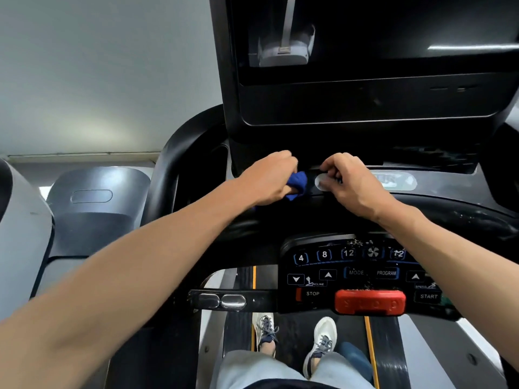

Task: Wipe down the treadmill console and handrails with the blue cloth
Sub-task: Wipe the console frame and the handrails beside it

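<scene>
Cloth bunched in the left grip, on the console shelf under the screen.

Head view: the left hand curls tight around the blue cloth, which sticks out to its right against the console. Just beside it the right hand pinches a small white disc, narrow grip. Both arms reach forward, wrists level. The handrail curves off to the left, nearer the cloth hand.

- blue cloth: bunched up, pressed against the console's lower ledge.
- treadmill console: black, dark screen above, button panel below.
- handrail: black, curved, left of the console.
</scene>
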`<state>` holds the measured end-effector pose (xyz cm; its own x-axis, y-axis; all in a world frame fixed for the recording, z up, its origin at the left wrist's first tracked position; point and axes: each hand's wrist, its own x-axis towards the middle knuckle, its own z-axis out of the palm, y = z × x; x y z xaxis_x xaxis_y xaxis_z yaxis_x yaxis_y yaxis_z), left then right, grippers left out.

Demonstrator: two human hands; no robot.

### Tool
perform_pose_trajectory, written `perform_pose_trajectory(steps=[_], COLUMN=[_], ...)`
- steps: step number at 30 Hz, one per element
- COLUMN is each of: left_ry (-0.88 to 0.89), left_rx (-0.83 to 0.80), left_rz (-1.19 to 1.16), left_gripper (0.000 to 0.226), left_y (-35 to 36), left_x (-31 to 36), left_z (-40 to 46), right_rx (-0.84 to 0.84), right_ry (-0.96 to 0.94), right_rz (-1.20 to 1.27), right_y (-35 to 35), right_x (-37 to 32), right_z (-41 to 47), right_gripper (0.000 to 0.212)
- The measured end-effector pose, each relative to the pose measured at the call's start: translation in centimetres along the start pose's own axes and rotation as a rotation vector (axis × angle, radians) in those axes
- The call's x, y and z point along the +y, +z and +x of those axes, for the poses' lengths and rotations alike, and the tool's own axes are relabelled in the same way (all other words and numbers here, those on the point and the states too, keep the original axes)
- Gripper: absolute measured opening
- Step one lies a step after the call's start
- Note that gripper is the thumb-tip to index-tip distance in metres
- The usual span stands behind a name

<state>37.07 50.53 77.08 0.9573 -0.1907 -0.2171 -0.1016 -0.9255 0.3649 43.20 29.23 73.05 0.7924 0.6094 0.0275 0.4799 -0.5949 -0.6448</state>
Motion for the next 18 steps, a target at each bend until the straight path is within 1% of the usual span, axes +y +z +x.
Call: perform_pose_trajectory(steps=[4,8,10,15,18], left_ry=[-0.047,0.016,0.052,0.044,0.056], left_rx=[-0.092,-0.16,-0.187,-0.163,-0.134], left_rz=[0.07,0.172,0.225,0.202,0.153], left_gripper=[0.028,0.026,0.03,0.032,0.028], left_y=[-0.5,-2.0,-2.4,-2.2,-2.1], left_x=[-2.6,-0.3,0.6,0.7,1.1], left_z=[-1.6,0.4,0.9,0.9,1.4], right_rx=[0.004,0.006,0.011,0.023,0.027], right_ry=[-0.003,0.028,0.023,0.034,0.023], right_rz=[-0.009,0.008,0.004,-0.005,-0.011], right_y=[0.1,0.1,0.2,0.4,0.4], right_x=[0.0,-0.2,-0.3,-0.3,-0.3], right_z=[-0.1,0.0,0.0,0.0,0.1], right_gripper=[0.021,0.02,0.019,0.018,0.018])
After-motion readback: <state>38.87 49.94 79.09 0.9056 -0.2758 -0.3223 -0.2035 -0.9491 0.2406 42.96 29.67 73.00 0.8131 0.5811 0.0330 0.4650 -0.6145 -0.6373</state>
